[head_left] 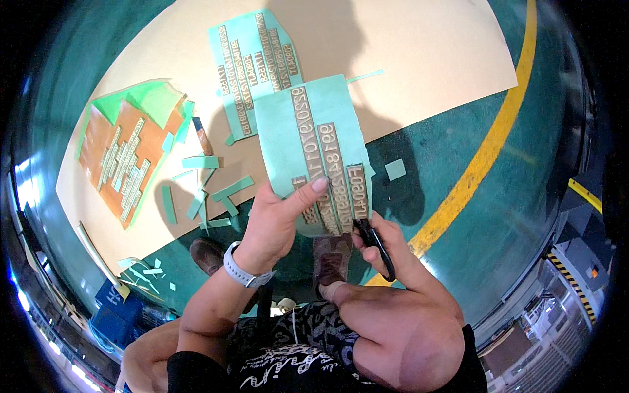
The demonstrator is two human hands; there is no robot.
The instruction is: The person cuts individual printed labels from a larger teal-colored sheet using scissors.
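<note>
My left hand [275, 219] pinches a pale green sheet [278, 141] by its near edge, thumb on top. Rows of raised, mirror-reversed characters run along this sheet, like a rubber printing plate. At the sheet's lower right corner, my right hand [390, 252] is wrapped around a black-handled tool [375, 247]. The tool's working end is hidden at the sheet's edge, so I cannot tell its exact kind. Just beyond, a second pale green sheet [229, 72] with similar raised rows lies on the brown board [419, 65], partly covered by the held one.
On the board's left lies an orange-brown plate [98, 157] with green borders and raised rows. Green offcut strips [232, 188] are scattered near it, with smaller scraps [152, 270] on the green floor. A square green piece [396, 169] and a yellow floor line [452, 203] are at right.
</note>
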